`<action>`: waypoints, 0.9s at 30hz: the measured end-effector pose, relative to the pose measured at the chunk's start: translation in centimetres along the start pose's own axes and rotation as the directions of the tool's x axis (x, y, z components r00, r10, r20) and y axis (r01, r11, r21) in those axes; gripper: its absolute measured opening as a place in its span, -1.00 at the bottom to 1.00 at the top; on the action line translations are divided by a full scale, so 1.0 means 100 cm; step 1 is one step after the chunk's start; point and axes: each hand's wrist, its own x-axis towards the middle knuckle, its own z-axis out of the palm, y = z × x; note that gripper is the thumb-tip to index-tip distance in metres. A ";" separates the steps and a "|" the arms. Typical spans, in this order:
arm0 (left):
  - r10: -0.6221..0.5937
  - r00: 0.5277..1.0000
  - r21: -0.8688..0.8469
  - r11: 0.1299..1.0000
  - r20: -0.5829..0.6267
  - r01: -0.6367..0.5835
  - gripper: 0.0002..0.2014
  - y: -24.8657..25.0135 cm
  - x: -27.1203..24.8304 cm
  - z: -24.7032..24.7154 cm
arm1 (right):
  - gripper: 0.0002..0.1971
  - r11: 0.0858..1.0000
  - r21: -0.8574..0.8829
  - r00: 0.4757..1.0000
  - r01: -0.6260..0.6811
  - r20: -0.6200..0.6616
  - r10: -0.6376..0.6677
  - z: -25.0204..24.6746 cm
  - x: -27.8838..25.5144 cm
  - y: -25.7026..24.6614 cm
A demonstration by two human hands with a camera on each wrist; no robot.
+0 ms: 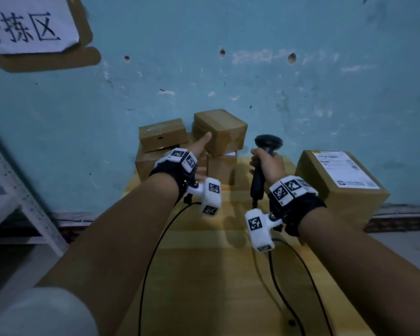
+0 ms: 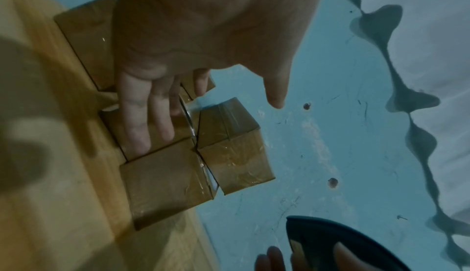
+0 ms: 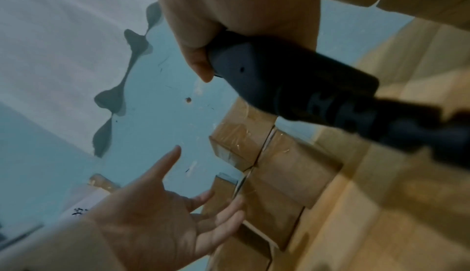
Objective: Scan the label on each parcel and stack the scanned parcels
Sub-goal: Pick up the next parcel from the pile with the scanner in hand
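Note:
Several small brown taped parcels [image 1: 187,146] are piled against the blue wall at the table's far edge; the topmost one [image 1: 220,130] sits tilted on the pile. My left hand [image 1: 199,151] reaches toward the pile with straight, spread fingers [image 2: 134,118] and its thumb up, close to the parcels; whether it touches them I cannot tell. My right hand [image 1: 267,163] grips a black handheld barcode scanner [image 1: 268,143] upright, just right of the pile. A larger parcel [image 1: 340,183] with a white label facing up stands at the right.
The wooden table [image 1: 216,275] runs toward me, with black cables [image 1: 284,287] trailing across it. A white metal shelf frame [image 1: 22,202] stands at the left. A paper sign [image 1: 27,25] on cardboard hangs on the blue wall [image 1: 252,69].

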 end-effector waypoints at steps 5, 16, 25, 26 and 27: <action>-0.005 1.000 -0.014 1.000 0.011 0.005 -0.18 0.008 0.026 0.007 | -0.73 0.998 -0.033 0.999 0.048 -0.016 -0.049 0.012 0.035 -0.009; -0.065 0.997 -0.253 0.965 0.040 0.073 0.02 0.017 0.066 0.017 | -0.89 0.995 0.096 0.998 -0.006 0.057 0.001 0.026 0.077 -0.001; -0.067 0.998 -0.299 0.952 0.000 0.064 -0.22 0.017 0.073 0.018 | -0.84 0.973 0.232 0.993 0.000 0.112 -0.027 0.029 0.066 0.004; -0.052 0.999 -0.309 0.950 -0.002 0.049 -0.25 0.018 0.071 0.016 | -0.86 0.969 0.245 0.992 0.015 0.116 -0.044 0.029 0.062 0.003; -0.023 1.000 -0.304 0.952 -0.012 0.018 -0.30 0.018 0.067 0.014 | -0.87 0.968 0.248 0.990 0.025 0.127 -0.058 0.029 0.057 0.002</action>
